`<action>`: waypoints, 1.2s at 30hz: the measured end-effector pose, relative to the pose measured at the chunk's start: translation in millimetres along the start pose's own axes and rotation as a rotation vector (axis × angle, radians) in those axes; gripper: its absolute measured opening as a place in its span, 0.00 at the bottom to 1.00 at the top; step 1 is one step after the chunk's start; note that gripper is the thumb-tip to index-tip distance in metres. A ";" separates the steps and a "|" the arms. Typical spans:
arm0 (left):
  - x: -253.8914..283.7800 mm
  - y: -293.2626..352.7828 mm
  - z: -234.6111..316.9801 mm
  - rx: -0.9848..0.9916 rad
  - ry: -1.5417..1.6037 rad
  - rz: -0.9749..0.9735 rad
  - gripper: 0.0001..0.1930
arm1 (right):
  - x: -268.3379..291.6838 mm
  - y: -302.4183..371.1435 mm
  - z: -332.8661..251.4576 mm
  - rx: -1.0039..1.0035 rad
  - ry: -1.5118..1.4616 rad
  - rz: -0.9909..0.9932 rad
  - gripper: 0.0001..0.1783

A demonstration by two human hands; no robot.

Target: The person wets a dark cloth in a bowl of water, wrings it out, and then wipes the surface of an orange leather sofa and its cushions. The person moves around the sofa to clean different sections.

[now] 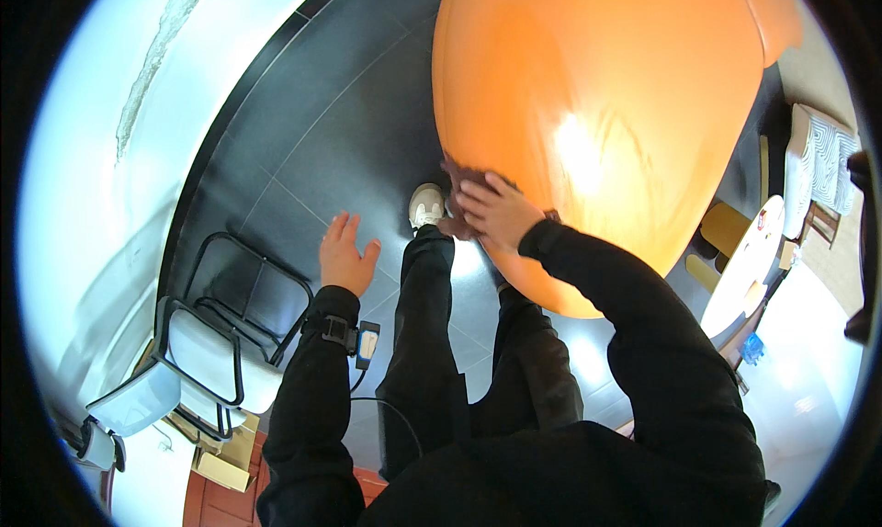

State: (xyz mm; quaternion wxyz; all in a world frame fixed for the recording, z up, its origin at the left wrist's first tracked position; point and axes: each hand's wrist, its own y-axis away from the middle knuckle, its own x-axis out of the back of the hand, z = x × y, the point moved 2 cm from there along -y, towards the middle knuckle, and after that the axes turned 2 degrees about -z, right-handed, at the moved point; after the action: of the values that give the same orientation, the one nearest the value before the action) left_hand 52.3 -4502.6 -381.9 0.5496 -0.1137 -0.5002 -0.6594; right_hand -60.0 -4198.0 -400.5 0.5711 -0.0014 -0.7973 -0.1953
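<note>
A large glossy orange tabletop (514,86) with a rounded near end fills the upper middle, and wet-looking streaks and a bright reflection show on it. At its left edge, my right hand (501,213) presses a crumpled dark brown cloth (457,226) against the rim. Part of the cloth hangs over the edge, and some of it is hidden under my palm and fingers. My left hand (347,259) is held out in the air above the dark floor, fingers apart, with nothing in it.
Stacked black-framed chairs (230,343) stand at the left, near a white wall (101,215). A cardboard box (225,467) lies below them. At the right are a round white table (749,265), a yellow stool (724,228) and a patterned cushioned seat (818,164). My shoe (426,204) is beside the orange edge.
</note>
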 end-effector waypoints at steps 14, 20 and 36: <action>-12.9 24.0 -49.9 0.113 0.085 -0.083 0.27 | -8.5 21.3 11.2 0.293 -0.162 -0.400 0.29; -13.6 22.9 -56.9 0.102 0.037 -0.093 0.27 | 27.5 -7.2 73.7 0.083 -0.090 -0.284 0.32; 5.0 -11.6 -18.7 -0.055 -0.093 -0.165 0.28 | 65.9 -34.3 152.1 -0.708 0.110 0.227 0.38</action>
State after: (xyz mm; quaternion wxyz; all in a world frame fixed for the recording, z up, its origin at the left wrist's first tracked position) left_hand 48.2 -4521.5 -393.5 0.4663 -0.1176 -0.5147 -0.7098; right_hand -229.0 -4196.6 -392.4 0.5952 -0.2765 -0.6434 -0.3941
